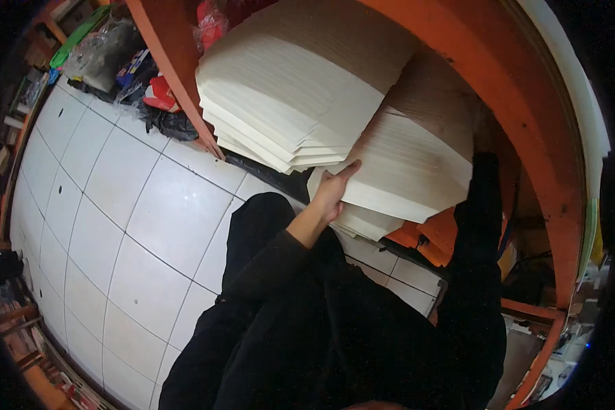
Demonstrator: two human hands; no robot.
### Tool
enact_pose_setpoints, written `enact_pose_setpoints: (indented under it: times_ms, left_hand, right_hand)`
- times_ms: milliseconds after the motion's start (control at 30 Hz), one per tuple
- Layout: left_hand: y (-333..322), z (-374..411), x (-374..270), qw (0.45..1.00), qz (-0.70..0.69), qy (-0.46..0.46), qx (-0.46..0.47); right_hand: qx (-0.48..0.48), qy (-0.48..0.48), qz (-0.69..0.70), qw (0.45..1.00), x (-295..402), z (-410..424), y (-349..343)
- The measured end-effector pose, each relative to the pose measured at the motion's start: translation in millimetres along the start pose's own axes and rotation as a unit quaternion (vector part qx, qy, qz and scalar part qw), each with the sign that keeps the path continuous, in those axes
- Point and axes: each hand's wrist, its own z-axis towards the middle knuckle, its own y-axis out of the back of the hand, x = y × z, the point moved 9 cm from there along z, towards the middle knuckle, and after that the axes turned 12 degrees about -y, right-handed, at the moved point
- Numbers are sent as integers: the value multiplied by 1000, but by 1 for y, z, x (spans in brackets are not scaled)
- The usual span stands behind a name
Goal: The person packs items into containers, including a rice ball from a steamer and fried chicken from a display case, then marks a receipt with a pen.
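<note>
My left hand (333, 192) grips the near left edge of a stack of off-white paper sheets or envelopes (415, 164), its thumb on top and its other fingers underneath. My right arm, in a black sleeve, reaches up along the right side of this stack; the hand (484, 120) is barely visible in deep shadow by the far right edge, and its grip is hidden. A second, taller off-white stack (287, 97) lies to the left, its layers fanned in steps. More pale sheets (371, 223) lie beneath the gripped stack, beside orange envelopes or folders (438, 236).
An orange-painted wooden shelf edge (523, 102) curves overhead and down the right side. An orange upright (177, 77) stands left of the stacks. Beyond it, plastic bags (100, 61) and red packaging (161, 95) sit on white floor tiles (169, 210). My black-clad knees are below the stacks.
</note>
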Motion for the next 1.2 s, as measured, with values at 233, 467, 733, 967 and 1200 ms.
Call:
enact_pose_setpoints:
  times_ms: [233,467,733,967,1200]
  left_hand:
    - [-37,-27,27,995,-92,17,23]
    - [-79,-66,19,992,-103,38,55]
    - [-131,-83,-8,993,-82,-9,80]
    - [-142,-76,-55,979,86,-135,126]
    - [-126,-63,-131,914,206,-332,106]
  right_hand:
    - [16,13,9,1000,37,-55,24]
    - [36,-15,10,999,35,-127,44]
    - [37,-27,16,999,38,-170,55]
    - [54,-24,33,998,46,-181,42]
    - [97,-8,68,993,70,-173,1]
